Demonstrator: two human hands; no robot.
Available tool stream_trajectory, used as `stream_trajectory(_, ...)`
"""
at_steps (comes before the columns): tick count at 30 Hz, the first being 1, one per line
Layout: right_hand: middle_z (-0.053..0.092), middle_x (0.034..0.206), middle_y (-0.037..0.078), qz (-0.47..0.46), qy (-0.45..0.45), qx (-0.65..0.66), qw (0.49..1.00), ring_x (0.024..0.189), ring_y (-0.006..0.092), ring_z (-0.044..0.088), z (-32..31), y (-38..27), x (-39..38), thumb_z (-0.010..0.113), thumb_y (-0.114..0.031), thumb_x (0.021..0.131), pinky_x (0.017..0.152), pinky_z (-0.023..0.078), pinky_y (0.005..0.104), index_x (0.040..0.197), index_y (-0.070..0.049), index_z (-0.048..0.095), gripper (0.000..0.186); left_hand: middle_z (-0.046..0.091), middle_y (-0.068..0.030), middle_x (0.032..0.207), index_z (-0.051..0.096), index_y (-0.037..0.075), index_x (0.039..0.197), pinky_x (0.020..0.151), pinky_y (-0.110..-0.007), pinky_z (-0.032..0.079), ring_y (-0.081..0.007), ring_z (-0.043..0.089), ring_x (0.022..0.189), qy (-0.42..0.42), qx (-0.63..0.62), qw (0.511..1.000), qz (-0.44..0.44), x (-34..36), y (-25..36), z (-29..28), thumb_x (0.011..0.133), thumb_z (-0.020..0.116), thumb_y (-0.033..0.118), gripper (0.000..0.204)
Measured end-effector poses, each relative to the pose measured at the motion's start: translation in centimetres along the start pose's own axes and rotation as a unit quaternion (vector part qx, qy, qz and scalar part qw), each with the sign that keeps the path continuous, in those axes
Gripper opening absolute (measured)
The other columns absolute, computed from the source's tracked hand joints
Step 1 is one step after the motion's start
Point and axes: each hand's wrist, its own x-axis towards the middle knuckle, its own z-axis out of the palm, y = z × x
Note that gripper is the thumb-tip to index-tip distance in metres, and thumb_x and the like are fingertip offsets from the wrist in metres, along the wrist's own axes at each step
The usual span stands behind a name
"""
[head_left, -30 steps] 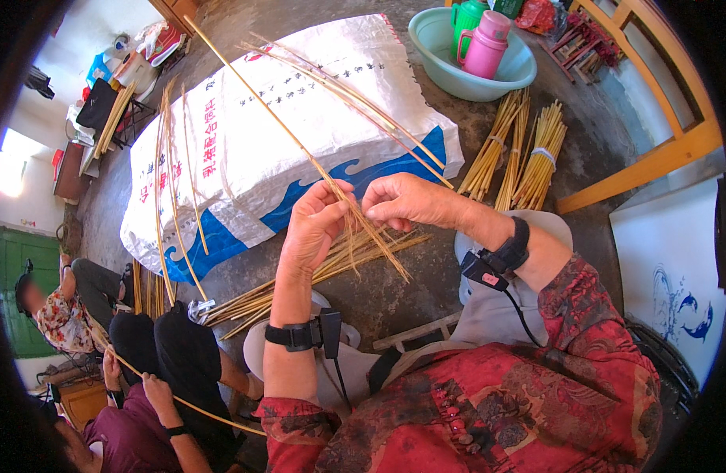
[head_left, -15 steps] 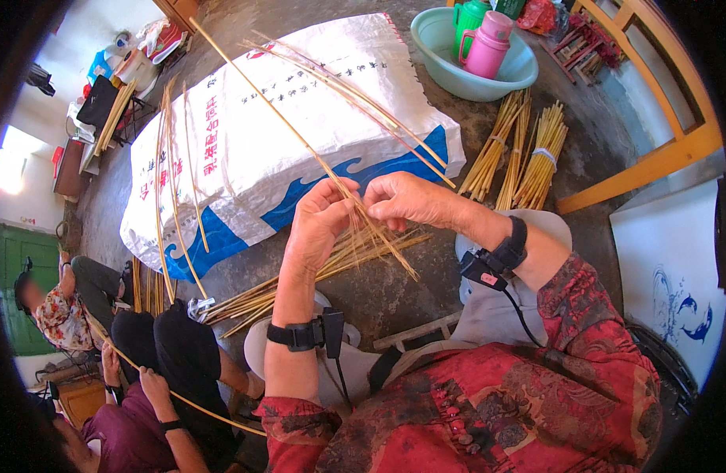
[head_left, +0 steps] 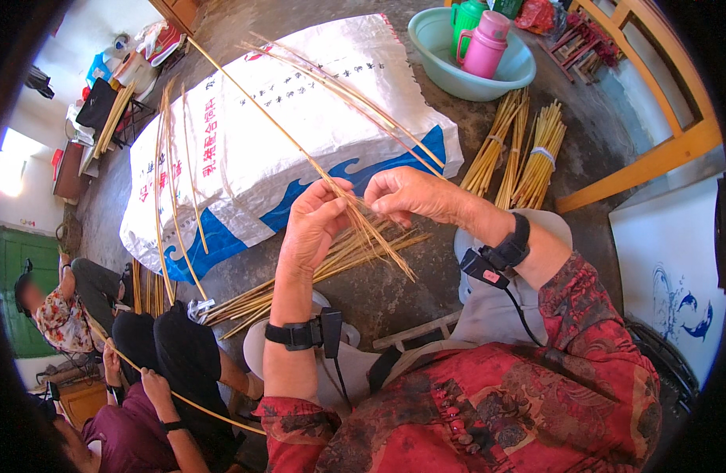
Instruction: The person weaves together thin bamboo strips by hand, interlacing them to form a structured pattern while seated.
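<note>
While the left hand (head_left: 312, 225) pinches a long straw-coloured stalk (head_left: 300, 148) between thumb and fingers, the right hand (head_left: 414, 195) sits slightly farther to the right than half a second ago, leaving a wider gap between the two. The stalk's far tip has also dipped a little toward the near side, so the left pinch alone seems to bear the weight, and the handling of the frayed near end looks paused between strokes. The right fingertips are curled in close; whether they nip a fine strand cannot be told. The stalk slants from far left, over the white sack (head_left: 331, 130), to its loose strands (head_left: 369, 229) just below the hands. Those strands hang in front of a pile of stalks (head_left: 253, 303) on the floor, which makes their ends hard to pick out, and the left fingers hide the gripped part. To the far right stand a pale basin (head_left: 477, 85) with a pink flask (head_left: 485, 49) and, nearer, tied bundles (head_left: 540, 162); at near left, a co-worker in maroon (head_left: 130, 426) grips another stalk.
</note>
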Motion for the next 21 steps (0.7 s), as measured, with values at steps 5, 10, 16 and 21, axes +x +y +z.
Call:
stream_trajectory(5,0.051,0.066,0.001,0.004,0.001,-0.051,0.999,0.047,0.0067,0.044,-0.3,-0.1,-0.4,0.057,-0.01,0.072,0.042,0.036,0.0208,0.086,-0.001,0.054,0.018,0.056,-0.0025,0.084,0.052,0.004,0.099,0.066,-0.025,0.047,-0.0109,0.055,0.073,0.01,0.007,1.0,0.015,0.1,0.1,-0.4,0.08,0.053,0.005,0.019)
stream_trajectory(10,0.057,0.07,0.005,-0.159,0.133,-0.283,0.936,0.062,0.0132,0.054,-0.1,0.6,-0.7,0.058,-0.015,0.074,0.058,0.045,0.0259,0.086,0.0,0.056,0.02,0.056,-0.0026,0.084,0.052,0.003,0.099,0.066,-0.025,0.047,-0.0108,0.054,0.073,0.021,0.014,0.999,0.026,0.3,0.1,-0.5,0.081,0.053,0.005,0.018)
stream_trajectory(16,0.06,0.073,0.01,-0.074,0.098,-0.274,0.954,0.068,0.0148,0.056,1.8,-0.8,-1.7,0.059,-0.019,0.075,0.064,0.044,0.0268,0.083,0.0,0.059,0.021,0.055,-0.0022,0.084,0.052,0.001,0.098,0.065,-0.026,0.048,-0.0111,0.055,0.073,0.037,0.021,0.999,0.027,0.8,-0.3,-0.4,0.081,0.052,0.003,0.017)
stream_trajectory(21,0.058,0.065,0.008,-0.057,0.089,-0.237,0.966,0.057,0.0123,0.056,1.7,0.4,-0.7,0.057,-0.018,0.076,0.053,0.044,0.0257,0.084,0.002,0.058,0.022,0.055,-0.0028,0.086,0.051,0.002,0.103,0.066,-0.026,0.048,-0.0114,0.055,0.074,0.032,0.045,0.998,0.039,1.0,-0.8,0.0,0.082,0.053,0.006,0.022)
